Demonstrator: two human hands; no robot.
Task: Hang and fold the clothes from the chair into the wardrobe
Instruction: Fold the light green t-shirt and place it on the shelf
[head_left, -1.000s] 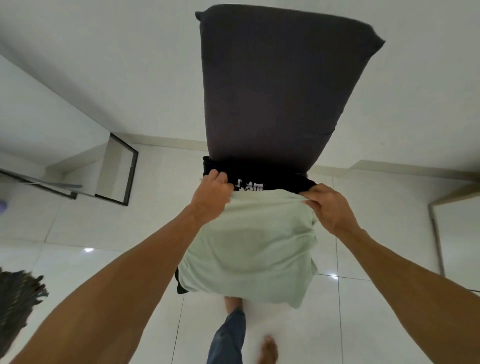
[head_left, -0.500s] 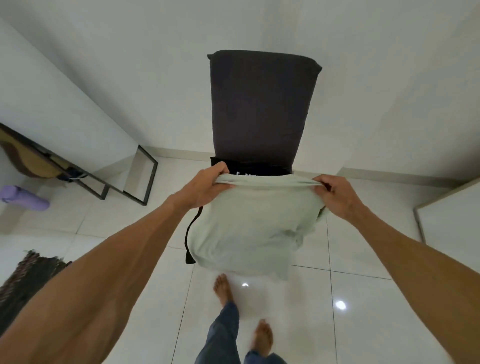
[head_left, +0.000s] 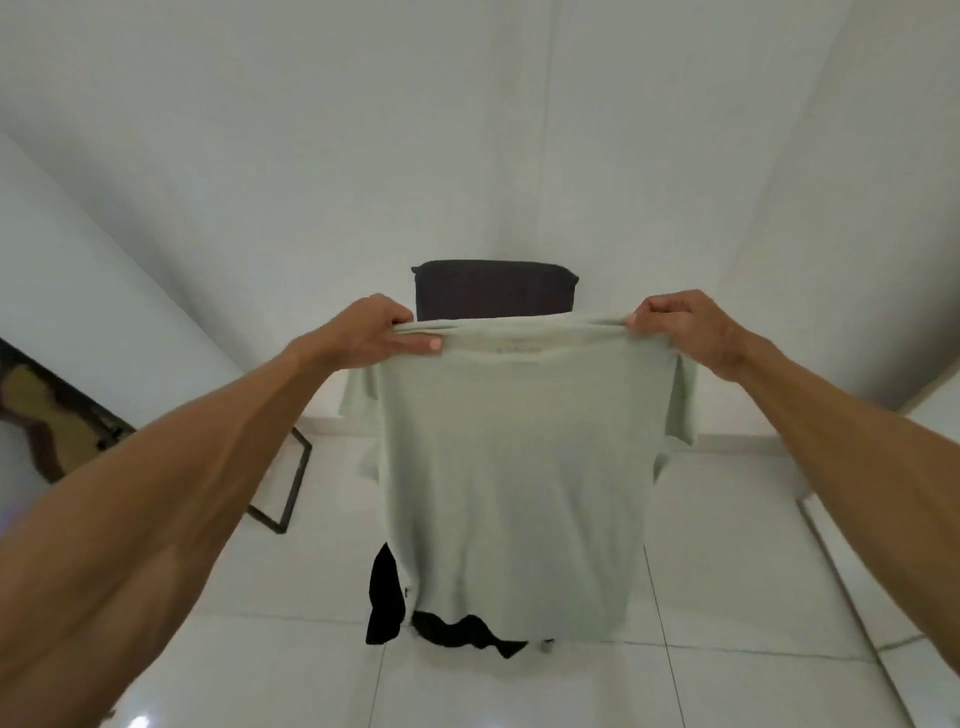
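Observation:
A pale green T-shirt (head_left: 514, 467) hangs spread out in front of me, held up by its shoulders. My left hand (head_left: 376, 330) pinches the left shoulder and my right hand (head_left: 685, 327) pinches the right one. Behind the shirt stands the dark grey chair (head_left: 493, 288); only the top of its backrest shows above the collar. A black garment (head_left: 387, 597) on the chair peeks out below the shirt's hem and at its lower left. The wardrobe is not in view.
White tiled floor (head_left: 727, 597) lies all around the chair, with white walls behind. A black-framed mirror (head_left: 291, 483) leans on the left wall, a guitar-like shape (head_left: 47, 415) reflected beside it. A pale panel edge (head_left: 852, 571) runs along the right.
I have lifted the green T-shirt off the chair and raised it so it hangs open. My hands moved up and apart, and my view stepped back from the chair.

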